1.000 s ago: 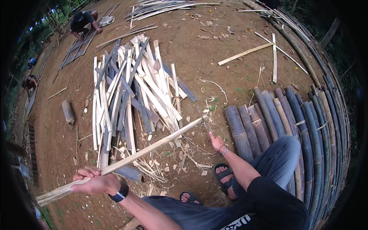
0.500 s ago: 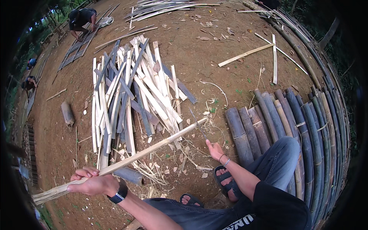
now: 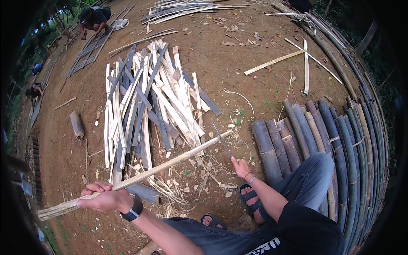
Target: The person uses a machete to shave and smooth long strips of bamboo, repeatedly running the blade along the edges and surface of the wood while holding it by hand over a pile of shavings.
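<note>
A long pale bamboo strip (image 3: 170, 162) slants across in front of me, its low end at the left and its far end near the middle. My left hand (image 3: 104, 199) is closed round it toward the low end, with the palm beneath and the fingers curling over. In my right hand (image 3: 241, 167), the fingers are wrapped round the handle of a long thin knife (image 3: 226, 147); the hand hides the handle. The blade points up and crosses the strip close to its far end. Whether blade and strip touch, I cannot tell.
A heap of split bamboo strips (image 3: 144, 102) lies ahead on the soil. Cut bamboo poles (image 3: 265, 146) stand packed at my right. Shavings (image 3: 170, 189) and a short bamboo piece (image 3: 144, 193) lie near my feet. A person (image 3: 94, 20) crouches over a slatted frame (image 3: 87, 53) at far left.
The view has shifted slightly. Both hands keep their grip, and blade and strip cross at nearly the same place. The crouching person at far left has shifted their arms.
</note>
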The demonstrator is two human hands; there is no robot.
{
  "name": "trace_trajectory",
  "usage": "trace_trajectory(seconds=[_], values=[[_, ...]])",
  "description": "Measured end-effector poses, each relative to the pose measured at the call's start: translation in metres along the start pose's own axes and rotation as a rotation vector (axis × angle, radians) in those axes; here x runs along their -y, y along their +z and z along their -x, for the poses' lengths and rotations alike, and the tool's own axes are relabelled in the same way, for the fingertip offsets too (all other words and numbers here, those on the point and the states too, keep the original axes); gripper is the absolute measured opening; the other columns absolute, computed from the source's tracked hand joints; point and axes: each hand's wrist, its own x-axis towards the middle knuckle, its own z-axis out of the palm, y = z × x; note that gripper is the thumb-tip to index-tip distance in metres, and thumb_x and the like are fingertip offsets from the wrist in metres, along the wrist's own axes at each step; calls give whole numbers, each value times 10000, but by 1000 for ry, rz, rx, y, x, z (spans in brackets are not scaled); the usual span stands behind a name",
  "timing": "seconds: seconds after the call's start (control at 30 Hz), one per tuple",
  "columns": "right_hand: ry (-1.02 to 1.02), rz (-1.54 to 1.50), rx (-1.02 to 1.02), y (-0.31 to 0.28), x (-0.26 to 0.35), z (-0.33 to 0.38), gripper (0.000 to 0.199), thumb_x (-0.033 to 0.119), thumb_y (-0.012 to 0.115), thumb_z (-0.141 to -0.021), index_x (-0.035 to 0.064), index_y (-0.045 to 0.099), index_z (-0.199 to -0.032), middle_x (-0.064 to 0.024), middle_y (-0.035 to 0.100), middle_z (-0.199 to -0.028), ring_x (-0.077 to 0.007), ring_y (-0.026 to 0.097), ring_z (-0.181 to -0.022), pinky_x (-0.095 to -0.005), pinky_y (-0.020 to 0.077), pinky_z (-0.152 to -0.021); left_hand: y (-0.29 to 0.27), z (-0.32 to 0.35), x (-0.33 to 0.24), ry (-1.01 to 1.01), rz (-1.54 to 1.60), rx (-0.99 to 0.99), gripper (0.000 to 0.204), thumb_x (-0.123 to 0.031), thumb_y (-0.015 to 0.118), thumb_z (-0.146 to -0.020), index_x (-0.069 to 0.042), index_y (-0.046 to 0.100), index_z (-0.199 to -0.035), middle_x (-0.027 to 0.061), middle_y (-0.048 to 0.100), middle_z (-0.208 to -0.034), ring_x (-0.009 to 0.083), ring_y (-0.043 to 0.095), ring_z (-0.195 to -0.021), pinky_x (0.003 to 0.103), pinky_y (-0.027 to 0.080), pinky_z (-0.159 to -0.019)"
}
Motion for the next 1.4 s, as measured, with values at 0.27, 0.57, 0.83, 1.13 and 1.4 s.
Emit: trace_trajectory(seconds=[0.27, 0.57, 0.83, 1.13, 1.4], values=[[160, 163, -187, -49, -16, -38, 857, 680, 395, -885, -137, 647, -924, -376, 602, -982, -461, 602, -1019, -498, 463, -874, 3, 8, -2, 32, -47, 41, 514, -552, 198, -1009, -134, 287, -725, 1, 290, -512, 116, 284, -420, 231, 252, -391], [-320, -2, 140, -42, 108, 147, 668, 555, 461, -921, -72, 622, -756, -306, 568, -638, -463, 622, -728, -513, 463, -664, -12, 10, -10, -6, 208, 174, 492, -544, 184, -1010, -134, 318, -775, -5, 308, -513, 82, 302, -373, 187, 252, -314], [-437, -116, 65, -38, 73, 153, 658, 528, 440, -944, -52, 597, -675, -262, 533, -550, -427, 586, -581, -484, 443, -587, -20, 44, -37, 24, 369, 330, 499, -555, 171, -1003, -120, 320, -807, 4, 311, -509, 87, 306, -358, 172, 266, -314], [-442, -227, 105, -25, 58, 185, 654, 541, 421, -931, -65, 571, -739, -286, 522, -596, -452, 573, -643, -486, 435, -619, -6, 75, -65, 89, 261, 274, 489, -559, 202, -1000, -118, 307, -815, 4, 301, -517, 88, 300, -364, 160, 267, -334], [-158, -144, -6, -40, 46, 139, 830, 649, 401, -902, -111, 541, -600, -291, 501, -556, -404, 579, -582, -493, 430, -609, -14, 94, -74, 94, 300, 317, 491, -567, 213, -995, -123, 299, -806, 3, 313, -527, 81, 299, -368, 162, 271, -321]])
